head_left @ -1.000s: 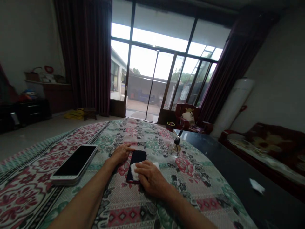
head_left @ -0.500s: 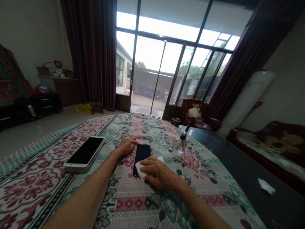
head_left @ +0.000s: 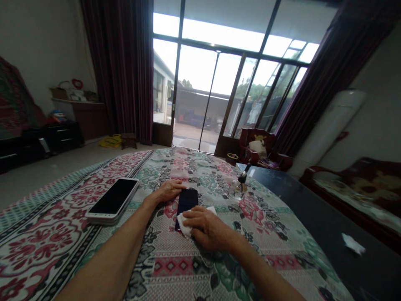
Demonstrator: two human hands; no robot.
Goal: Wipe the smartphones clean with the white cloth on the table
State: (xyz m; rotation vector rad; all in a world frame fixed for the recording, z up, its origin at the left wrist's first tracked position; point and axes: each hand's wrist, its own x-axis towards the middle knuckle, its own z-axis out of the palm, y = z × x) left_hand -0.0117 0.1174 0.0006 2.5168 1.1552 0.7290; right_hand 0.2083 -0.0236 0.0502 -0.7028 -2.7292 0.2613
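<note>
A dark smartphone (head_left: 188,200) lies flat on the patterned tablecloth (head_left: 175,251). My right hand (head_left: 206,228) presses a crumpled white tissue (head_left: 184,225) onto the lower part of its screen, fingers bent over the tissue. At the phone's upper left corner rests my left hand (head_left: 170,190), its fingers stretched out and their tips at the phone's edge. To the left of my forearm is a stack of phones or tablets, the top one a white-framed device (head_left: 114,200) with a black screen.
A clear glass bottle with a black top (head_left: 240,186) stands on the cloth to the right. Beyond the cloth's edge, another white tissue (head_left: 353,243) lies on a dark tabletop (head_left: 300,209). A wooden chair (head_left: 258,146) stands near the glass doors.
Almost nothing differs. The view has shifted very slightly; my right hand and the tissue stay on the lower part of the phone, and my left hand stays at its upper corner.
</note>
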